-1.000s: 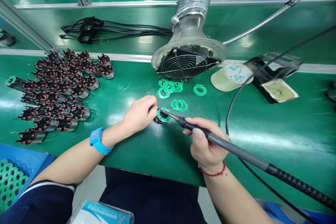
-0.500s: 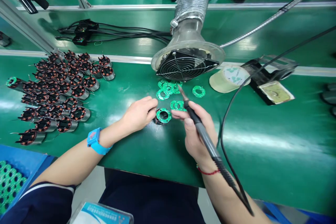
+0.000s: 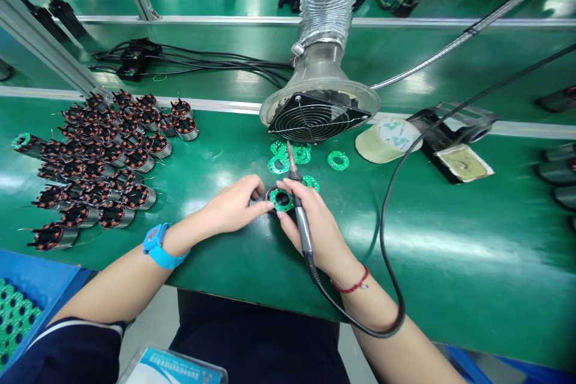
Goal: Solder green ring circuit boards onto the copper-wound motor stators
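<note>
My right hand (image 3: 315,222) is closed round a soldering iron (image 3: 302,225), its tip pointing away from me, towards the loose boards. The thumb and fingertips of that hand also touch a green ring-shaped circuit board (image 3: 288,206) that lies on top of a motor stator (image 3: 269,193). From the left, my left hand (image 3: 236,204) grips the stator's side, thumb against its edge and the other fingers curled behind. Most of the stator is hidden under the board and fingers. Several loose ring boards (image 3: 279,164) lie just beyond, and another ring board (image 3: 338,160) sits apart to the right.
Rows of stators (image 3: 112,159) stand at the left. A fume extractor hood (image 3: 315,111) hangs over the loose boards. To the right are a tape roll (image 3: 387,141) and an iron stand with a sponge (image 3: 465,163). The iron's cable (image 3: 382,240) loops over my right forearm.
My right hand has moved left to the stator, bringing the soldering iron more upright in view. My left thumb has come onto the stator's edge. A co-worker's hand at the top left has shifted.
</note>
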{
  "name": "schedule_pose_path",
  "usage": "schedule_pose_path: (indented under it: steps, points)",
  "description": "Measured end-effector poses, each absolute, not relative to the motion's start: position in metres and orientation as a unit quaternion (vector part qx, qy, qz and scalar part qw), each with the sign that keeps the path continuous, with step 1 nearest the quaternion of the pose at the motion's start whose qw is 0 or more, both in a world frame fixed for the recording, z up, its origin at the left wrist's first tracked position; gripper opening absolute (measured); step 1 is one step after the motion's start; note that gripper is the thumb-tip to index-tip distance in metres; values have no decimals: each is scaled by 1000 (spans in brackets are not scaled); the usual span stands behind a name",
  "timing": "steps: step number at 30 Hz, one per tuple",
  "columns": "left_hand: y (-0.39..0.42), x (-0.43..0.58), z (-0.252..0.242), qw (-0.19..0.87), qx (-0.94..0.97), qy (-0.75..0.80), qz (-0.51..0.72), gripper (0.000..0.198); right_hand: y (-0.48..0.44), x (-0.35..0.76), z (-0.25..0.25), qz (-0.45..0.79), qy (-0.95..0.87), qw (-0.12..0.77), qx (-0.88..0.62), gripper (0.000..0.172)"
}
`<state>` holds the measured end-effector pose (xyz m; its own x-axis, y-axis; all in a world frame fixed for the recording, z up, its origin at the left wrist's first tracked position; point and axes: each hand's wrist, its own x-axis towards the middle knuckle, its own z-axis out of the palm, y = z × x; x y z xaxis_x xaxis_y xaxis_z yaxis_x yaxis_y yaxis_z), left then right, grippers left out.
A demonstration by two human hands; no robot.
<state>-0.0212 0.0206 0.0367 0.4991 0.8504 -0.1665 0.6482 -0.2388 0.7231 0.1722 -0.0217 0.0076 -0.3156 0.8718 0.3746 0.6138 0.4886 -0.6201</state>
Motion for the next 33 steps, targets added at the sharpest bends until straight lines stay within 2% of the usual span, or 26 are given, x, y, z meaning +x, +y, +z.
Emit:
schedule_pose_path:
  steps: [2,4,8,13,17,23,28,33]
  points:
    - [18,-22,39,354,814,454,83,5,-23,175,6,186,-782,360,-474,60]
    - [18,-23,41,308,842,439,60,9,-25,177,5,189,-780,365,-473,61]
    - [18,-21,41,259,844,452,124,13,-26,174,4,154,-785,368,-474,61]
    - [18,-17,38,351,795,437,232,12,-28,167,6,122,-792,366,-473,62]
    - [19,-16,36,444,732,453,248,8,-32,165,12,88,-805,387,-441,63]
    - [23,-15,28,547,647,467,251,7,-33,165,19,92,-804,387,-441,51]
    - [25,-16,29,540,653,481,225,7,-38,170,18,152,-754,454,-449,46]
    - [25,-17,36,491,680,503,208,10,-47,179,9,236,-628,571,-472,27]
